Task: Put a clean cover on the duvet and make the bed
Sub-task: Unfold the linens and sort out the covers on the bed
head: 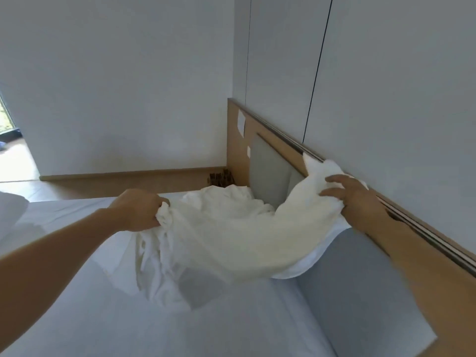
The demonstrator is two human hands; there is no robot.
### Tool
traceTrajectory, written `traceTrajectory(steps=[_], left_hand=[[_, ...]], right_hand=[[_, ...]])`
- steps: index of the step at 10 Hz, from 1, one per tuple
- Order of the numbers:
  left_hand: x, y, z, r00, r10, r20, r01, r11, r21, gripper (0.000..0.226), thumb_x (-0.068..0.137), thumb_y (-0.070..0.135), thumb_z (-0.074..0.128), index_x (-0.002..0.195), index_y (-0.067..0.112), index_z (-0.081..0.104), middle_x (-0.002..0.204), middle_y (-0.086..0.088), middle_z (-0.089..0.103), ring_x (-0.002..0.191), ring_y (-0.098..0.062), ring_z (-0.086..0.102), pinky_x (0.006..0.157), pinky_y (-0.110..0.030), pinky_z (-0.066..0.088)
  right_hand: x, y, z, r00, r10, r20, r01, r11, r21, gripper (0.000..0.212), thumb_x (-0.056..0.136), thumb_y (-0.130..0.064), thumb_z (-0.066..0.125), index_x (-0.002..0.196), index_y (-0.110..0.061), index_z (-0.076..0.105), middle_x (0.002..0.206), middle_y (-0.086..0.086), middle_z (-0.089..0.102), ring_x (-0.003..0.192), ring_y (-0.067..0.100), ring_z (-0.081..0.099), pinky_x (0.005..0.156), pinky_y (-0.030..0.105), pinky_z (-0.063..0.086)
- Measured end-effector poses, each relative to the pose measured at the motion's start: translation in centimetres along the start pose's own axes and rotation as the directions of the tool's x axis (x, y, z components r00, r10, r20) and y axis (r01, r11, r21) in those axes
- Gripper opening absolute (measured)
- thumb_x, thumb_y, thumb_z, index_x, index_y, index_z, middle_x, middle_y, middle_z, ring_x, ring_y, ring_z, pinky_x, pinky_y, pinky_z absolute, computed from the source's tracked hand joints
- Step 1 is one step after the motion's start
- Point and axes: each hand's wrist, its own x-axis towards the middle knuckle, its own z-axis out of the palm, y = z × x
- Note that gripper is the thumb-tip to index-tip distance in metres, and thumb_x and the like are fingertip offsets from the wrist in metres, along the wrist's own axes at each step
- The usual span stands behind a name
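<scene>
A cream-white duvet cover (226,228) hangs bunched between my two hands above the bed (231,318), which has a pale sheet on it. My left hand (139,210) grips a gathered edge of the cover in a fist. My right hand (353,199) holds the other end up near the headboard (270,140), fingers spread over the cloth and thumb under it. The cover's middle sags down onto the mattress. Its far part lies crumpled at the head of the bed.
The wooden headboard with grey padded panels (268,171) runs along the right wall. A white pillow or duvet edge (10,210) shows at the far left. Wood floor (23,186) and a doorway lie beyond the bed. A small brown object (221,177) sits in the corner.
</scene>
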Motion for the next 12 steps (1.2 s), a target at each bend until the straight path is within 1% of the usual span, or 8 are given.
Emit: traceTrajectory(steps=[1, 2, 4, 5, 7, 8, 10, 12], left_hand=[[-1.2, 0.5, 1.1, 0.992, -0.005, 0.128, -0.001, 0.999, 0.044, 0.024, 0.088, 0.053, 0.049, 0.103, 0.038, 0.06, 0.099, 0.015, 0.068, 0.094, -0.01, 0.064, 0.072, -0.024, 0.046], [-3.1, 2.8, 4.1, 0.942, 0.063, 0.33, -0.067, 0.998, 0.001, 0.024, 0.086, 0.044, 0.052, 0.104, 0.032, 0.063, 0.088, 0.013, 0.062, 0.088, -0.012, 0.062, 0.074, -0.024, 0.047], [-7.2, 7.4, 13.0, 0.768, 0.171, 0.617, -0.107, 0.984, -0.139, 0.055, 0.079, 0.042, 0.067, 0.131, 0.027, 0.056, 0.125, 0.006, 0.064, 0.117, -0.018, 0.059, 0.088, -0.023, 0.044], [-8.1, 8.6, 16.5, 0.687, 0.177, 0.705, -0.057, 0.98, -0.191, 0.06, 0.073, 0.043, 0.07, 0.13, 0.029, 0.058, 0.122, 0.006, 0.066, 0.116, -0.018, 0.061, 0.093, -0.026, 0.049], [-5.5, 8.0, 18.0, 0.815, 0.026, 0.579, 0.105, 0.976, -0.191, 0.042, 0.077, 0.042, 0.06, 0.117, 0.033, 0.063, 0.112, 0.011, 0.069, 0.107, -0.015, 0.065, 0.086, -0.029, 0.053], [-1.9, 6.2, 15.2, 0.911, -0.102, 0.399, 0.206, 0.951, -0.229, 0.03, 0.083, 0.046, 0.057, 0.111, 0.034, 0.062, 0.111, 0.009, 0.07, 0.107, -0.019, 0.065, 0.082, -0.03, 0.05], [3.6, 1.2, 6.8, 0.955, -0.277, 0.109, 0.297, 0.867, -0.399, 0.028, 0.075, 0.052, 0.064, 0.097, 0.036, 0.062, 0.096, 0.007, 0.07, 0.093, -0.024, 0.065, 0.078, -0.034, 0.048], [2.5, 2.1, 6.2, 0.915, -0.046, 0.4, 0.197, 0.918, -0.344, 0.032, 0.073, 0.038, 0.073, 0.103, 0.035, 0.063, 0.088, 0.016, 0.066, 0.086, -0.012, 0.062, 0.075, -0.026, 0.05]], right_hand=[[-4.1, 0.9, 6.8, 0.922, 0.143, 0.359, -0.086, 0.982, -0.17, 0.036, 0.093, -0.004, 0.051, 0.121, -0.02, 0.067, 0.127, 0.01, 0.058, 0.116, 0.03, 0.056, 0.098, 0.04, 0.047], [-9.3, 2.6, 13.3, 0.819, 0.358, 0.449, -0.181, 0.903, -0.389, 0.031, 0.099, -0.02, 0.047, 0.126, -0.019, 0.06, 0.094, 0.005, 0.049, 0.086, 0.022, 0.049, 0.078, 0.034, 0.043], [-15.6, 5.1, 20.9, 0.575, 0.528, 0.625, -0.416, 0.846, -0.332, 0.044, 0.089, -0.038, 0.047, 0.115, -0.009, 0.067, 0.089, 0.005, 0.064, 0.084, 0.023, 0.062, 0.078, 0.033, 0.045], [-15.7, 4.1, 22.2, 0.559, 0.53, 0.637, -0.444, 0.841, -0.31, 0.023, 0.097, -0.012, 0.049, 0.083, -0.004, 0.066, 0.081, 0.012, 0.064, 0.079, 0.021, 0.06, 0.074, 0.033, 0.042], [-13.0, 6.4, 26.5, 0.567, 0.495, 0.658, -0.434, 0.859, -0.272, 0.038, 0.103, -0.022, 0.039, 0.136, -0.01, 0.054, 0.141, 0.011, 0.055, 0.126, 0.027, 0.054, 0.101, 0.029, 0.044], [-6.6, 5.0, 23.6, 0.758, 0.48, 0.443, -0.507, 0.86, -0.064, 0.041, 0.1, -0.016, 0.047, 0.141, -0.008, 0.051, 0.145, 0.016, 0.051, 0.132, 0.032, 0.05, 0.106, 0.036, 0.04], [8.1, 1.4, 11.6, 0.887, 0.462, -0.026, -0.369, 0.74, 0.562, 0.039, 0.098, -0.005, 0.047, 0.136, -0.01, 0.056, 0.13, 0.02, 0.058, 0.12, 0.039, 0.054, 0.095, 0.042, 0.044], [11.0, 5.9, 10.9, 0.954, 0.241, 0.179, -0.284, 0.917, 0.279, 0.036, 0.094, 0.004, 0.054, 0.116, -0.018, 0.074, 0.096, 0.008, 0.064, 0.088, 0.027, 0.06, 0.094, 0.04, 0.046]])
